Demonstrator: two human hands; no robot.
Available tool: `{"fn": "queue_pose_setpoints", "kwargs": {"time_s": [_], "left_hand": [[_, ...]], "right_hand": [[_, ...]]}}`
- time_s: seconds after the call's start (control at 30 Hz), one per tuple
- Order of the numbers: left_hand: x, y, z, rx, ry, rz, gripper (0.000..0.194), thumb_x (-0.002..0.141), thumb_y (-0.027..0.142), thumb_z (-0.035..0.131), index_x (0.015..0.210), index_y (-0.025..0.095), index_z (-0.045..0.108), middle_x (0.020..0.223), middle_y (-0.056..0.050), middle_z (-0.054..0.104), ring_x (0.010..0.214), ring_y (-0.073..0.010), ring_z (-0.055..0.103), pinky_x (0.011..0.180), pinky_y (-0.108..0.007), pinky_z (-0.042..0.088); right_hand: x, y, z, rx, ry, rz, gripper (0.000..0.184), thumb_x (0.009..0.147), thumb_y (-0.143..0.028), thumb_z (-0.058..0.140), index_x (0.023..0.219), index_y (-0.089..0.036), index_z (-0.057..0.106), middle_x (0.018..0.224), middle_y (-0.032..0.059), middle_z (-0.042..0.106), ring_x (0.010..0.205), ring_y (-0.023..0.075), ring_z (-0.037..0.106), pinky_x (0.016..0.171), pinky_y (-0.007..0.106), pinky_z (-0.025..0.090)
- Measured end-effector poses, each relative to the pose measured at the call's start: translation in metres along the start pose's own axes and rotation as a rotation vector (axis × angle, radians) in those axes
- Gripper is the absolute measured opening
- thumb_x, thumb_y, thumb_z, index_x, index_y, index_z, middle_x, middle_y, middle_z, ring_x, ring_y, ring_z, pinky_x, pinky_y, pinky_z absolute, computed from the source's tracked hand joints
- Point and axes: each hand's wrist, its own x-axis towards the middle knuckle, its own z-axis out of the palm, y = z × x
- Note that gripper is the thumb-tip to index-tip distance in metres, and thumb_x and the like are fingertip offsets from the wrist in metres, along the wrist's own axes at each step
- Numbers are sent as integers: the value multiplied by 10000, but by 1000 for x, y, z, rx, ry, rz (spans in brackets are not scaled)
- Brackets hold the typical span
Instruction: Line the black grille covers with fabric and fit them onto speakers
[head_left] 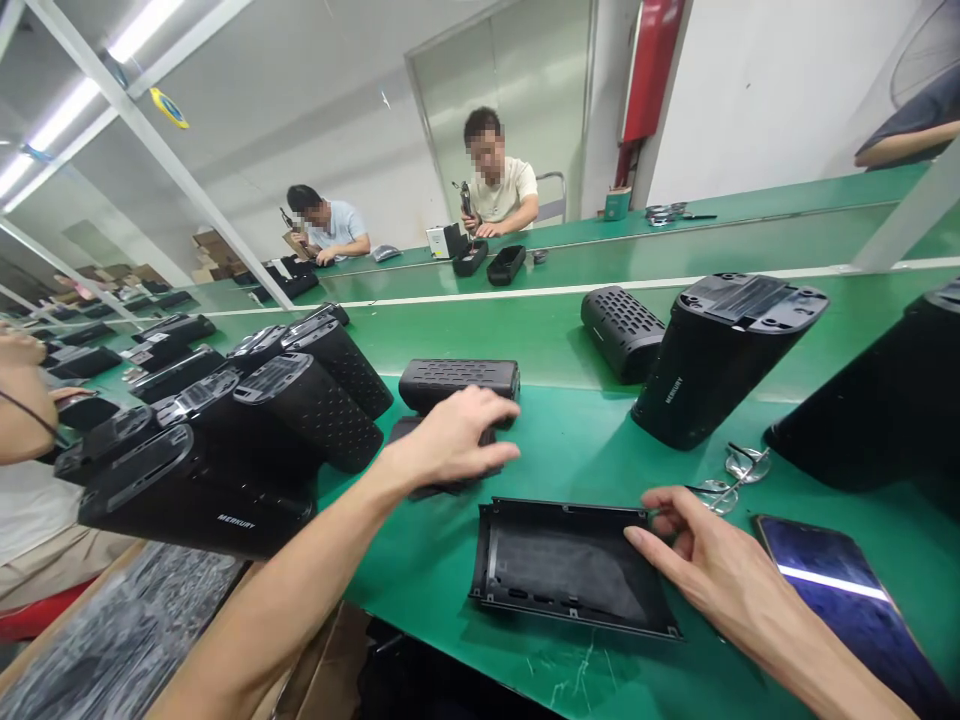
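Note:
Before me on the green bench lies a shallow black plastic housing half, its hollow side up. My right hand pinches its right edge, thumb inside the rim and the fingers bent behind it. My left hand is stretched out with thumb and fingers apart, above a dark part that it partly hides; no object shows in its grasp. Just behind that hand rests a black slotted casing.
Upright black casings crowd the left; another casing and a perforated one stand at right. Glasses and a phone lie beside my right arm. A cardboard box is below the bench edge. Co-workers sit across.

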Motion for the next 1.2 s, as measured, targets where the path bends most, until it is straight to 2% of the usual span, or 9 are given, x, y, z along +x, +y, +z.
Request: {"fn": "queue_pose_setpoints", "kwargs": {"time_s": [0.13,0.27,0.33,0.47,0.67,0.77,0.9,1.03,1.2], "left_hand": [[-47,31,36,96,-55,-37,308,1014,490,665,1083,217,790,1011,-80,762,975,-282,635,873,-454,530],[-65,37,61,23,131,-39,314,1067,422,579,974,239,816,957,-78,767,899,-254,624,802,-442,518],[-67,38,61,-87,242,-39,255,1045,394,622,966,241,811,978,-77,770,916,-248,629,805,-424,527],[-68,44,48,-432,314,-193,144,992,364,707,947,242,769,963,-39,751,911,-212,665,821,-371,532],[-77,58,44,-1210,154,-601,353,877,536,811,929,226,649,718,71,569,476,-76,480,446,-238,368],[-90,69,59,-1449,207,-627,383,828,383,891,1117,245,681,906,34,641,666,-83,586,589,-211,468],[-103,81,72,-1638,271,-631,322,852,283,867,1138,253,719,1032,-4,676,828,-114,624,760,-245,530],[-108,89,72,-1663,312,-613,358,846,222,851,1188,236,746,1086,-37,707,953,-153,635,839,-254,529],[-111,94,75,-1631,330,-637,436,829,214,853,1243,227,719,1196,-50,701,992,-155,633,855,-249,521]], "right_hand": [[6,-4,0,23,65,-111,466,938,-667,573,1219,-315,695,1072,37,700,738,214,638,698,382,506],[3,-5,2,25,173,-199,356,929,-620,624,1063,-313,745,1135,39,709,954,270,678,803,392,525],[-2,-11,0,46,175,-193,335,943,-603,626,1074,-308,717,1080,34,711,908,260,668,760,374,516],[-9,-32,-8,232,71,-75,358,981,-628,608,1112,-296,628,888,4,669,695,191,593,615,310,478],[-8,-42,-10,739,-58,95,512,863,-672,801,1139,-279,624,982,2,686,806,169,637,617,212,532],[-18,-40,-7,814,-111,215,541,829,-669,836,1149,-282,636,965,0,711,806,180,672,623,212,568],[-35,-43,-7,880,-89,308,620,768,-615,904,1246,-315,647,1183,19,759,969,225,739,746,236,638],[-43,-41,-9,927,-169,435,785,687,-627,946,1329,-301,633,1126,58,802,698,231,744,552,288,626],[-45,-32,-7,940,-135,414,761,653,-553,993,1289,-295,664,1105,39,806,824,259,774,637,276,645]]}}
